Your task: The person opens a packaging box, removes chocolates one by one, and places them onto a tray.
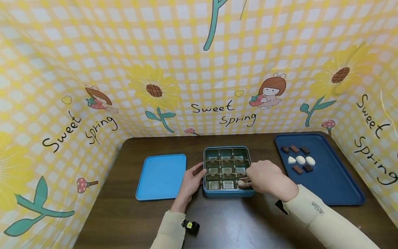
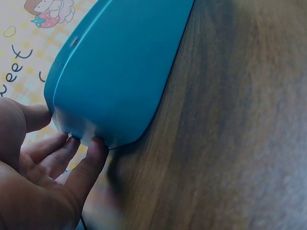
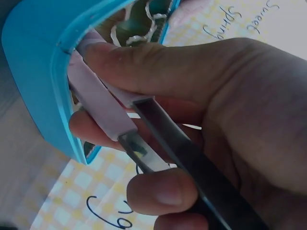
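A blue tin box (image 1: 228, 194) stands in the middle of the table, with a plastic insert (image 1: 227, 168) of several compartments inside. My left hand (image 1: 192, 182) rests on its left side, thumb at the rim and fingertips against the outer wall. My right hand (image 1: 264, 176) grips small metal tongs (image 3: 158, 129) with pale pink ends. Their tips reach into the front right compartment, where a small rounded piece (image 1: 240, 184) shows at the tips. Whether the tongs still pinch that piece, I cannot tell; my right fingers partly cover it.
On the right lies a dark blue tray (image 1: 332, 186) with several brown, dark and white chocolate pieces (image 1: 300, 160). A light blue flat lid (image 1: 161, 177) lies left of the tin on the wooden table (image 1: 124, 214). Yellow checked cloth (image 1: 199, 79) stands behind and along both sides.
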### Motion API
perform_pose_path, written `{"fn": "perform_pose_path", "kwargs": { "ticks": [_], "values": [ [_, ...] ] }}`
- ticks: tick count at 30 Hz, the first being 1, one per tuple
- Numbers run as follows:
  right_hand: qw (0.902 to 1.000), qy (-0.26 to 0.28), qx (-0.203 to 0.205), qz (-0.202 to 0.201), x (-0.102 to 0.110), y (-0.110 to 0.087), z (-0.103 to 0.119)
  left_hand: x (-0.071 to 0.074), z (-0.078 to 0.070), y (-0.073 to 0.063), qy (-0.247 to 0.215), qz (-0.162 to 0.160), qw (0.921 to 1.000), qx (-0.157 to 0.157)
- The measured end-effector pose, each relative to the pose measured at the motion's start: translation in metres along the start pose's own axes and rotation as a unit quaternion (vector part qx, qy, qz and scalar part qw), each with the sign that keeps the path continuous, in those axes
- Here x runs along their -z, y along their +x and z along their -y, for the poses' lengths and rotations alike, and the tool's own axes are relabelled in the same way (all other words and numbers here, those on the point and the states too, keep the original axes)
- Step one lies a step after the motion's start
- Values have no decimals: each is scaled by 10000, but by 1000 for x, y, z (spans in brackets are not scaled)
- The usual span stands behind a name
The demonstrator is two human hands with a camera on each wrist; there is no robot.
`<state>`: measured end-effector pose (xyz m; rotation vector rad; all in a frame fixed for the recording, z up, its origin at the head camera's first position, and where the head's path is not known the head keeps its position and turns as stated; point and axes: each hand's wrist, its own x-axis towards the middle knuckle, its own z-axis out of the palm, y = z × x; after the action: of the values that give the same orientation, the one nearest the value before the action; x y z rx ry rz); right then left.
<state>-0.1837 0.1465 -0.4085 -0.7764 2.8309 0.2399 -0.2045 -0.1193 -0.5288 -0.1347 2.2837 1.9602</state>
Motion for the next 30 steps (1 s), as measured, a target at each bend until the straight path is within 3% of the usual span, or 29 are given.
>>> {"fn": "perform_pose_path", "kwargs": {
  "ticks": [15,23,30],
  "values": [
    [9989,225,-43,-420,16,-19,-8,0,-4,-2,39,-27,10000,41],
    [9983,309,-99,-487,22,-22,-9,0,-22,-10,14,73,9999,95],
    [9965,472,-46,-690,30,-27,-16,0,-7,-5,-72,-5,10000,31]
  ]
}}
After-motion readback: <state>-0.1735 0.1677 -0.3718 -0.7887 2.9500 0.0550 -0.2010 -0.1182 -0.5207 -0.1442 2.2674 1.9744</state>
